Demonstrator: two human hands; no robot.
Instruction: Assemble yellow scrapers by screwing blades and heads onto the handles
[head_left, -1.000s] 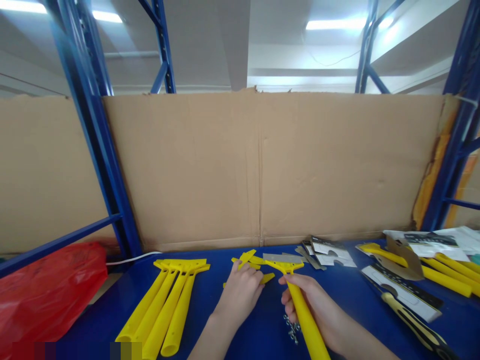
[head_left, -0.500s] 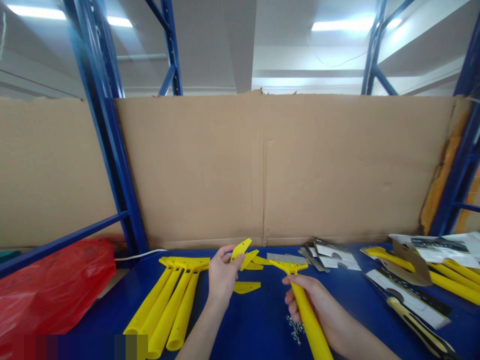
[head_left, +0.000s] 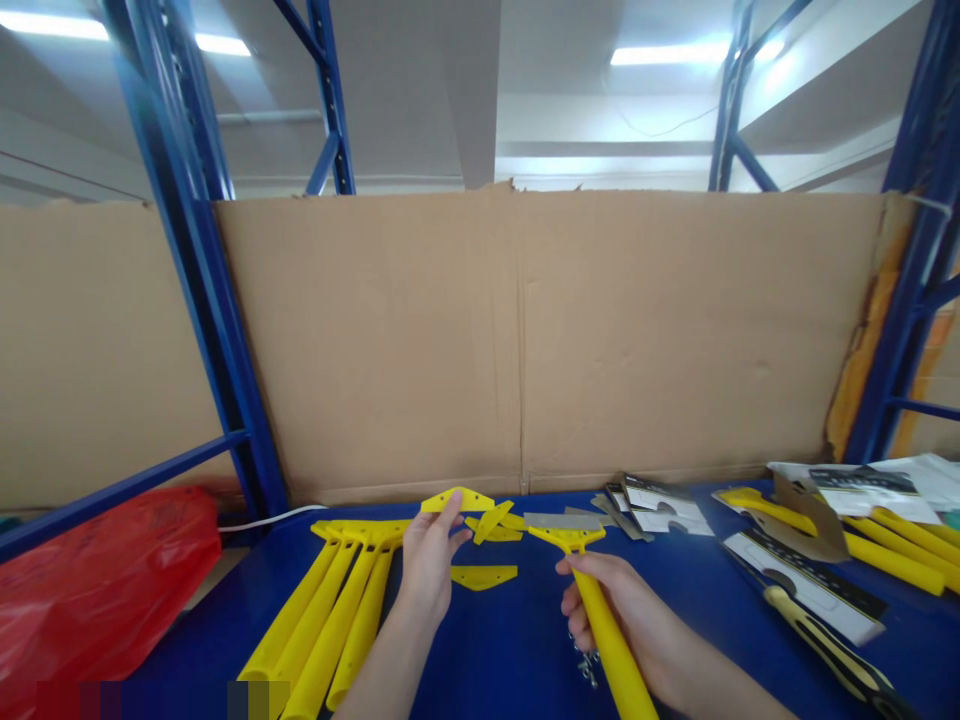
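Observation:
My left hand (head_left: 427,565) pinches a flat yellow plastic plate (head_left: 474,499) with small holes, held almost level above the table. Below and beside it lie several loose plates of the same shape, one nearer plate (head_left: 484,577) apart from a small pile (head_left: 493,522). My right hand (head_left: 616,597) is wrapped round a yellow scraper handle (head_left: 613,650), its wide head pointing away from me. A grey metal blade (head_left: 559,521) shows along the head's far edge; I cannot tell whether it is fixed there. Small metal screws (head_left: 586,665) lie partly hidden beneath my right hand.
Several yellow handles (head_left: 319,600) lie in a row at left, near a red plastic bag (head_left: 112,580). Printed cards (head_left: 664,505), a screwdriver (head_left: 821,635) and packaged yellow scrapers (head_left: 892,560) lie at right. A cardboard sheet (head_left: 390,340) and blue rack posts (head_left: 217,330) stand behind.
My left hand has moved slightly left, and the plate in it has turned from steeply slanted to nearly level. My right hand keeps its hold on the scraper handle. The view has shifted slightly.

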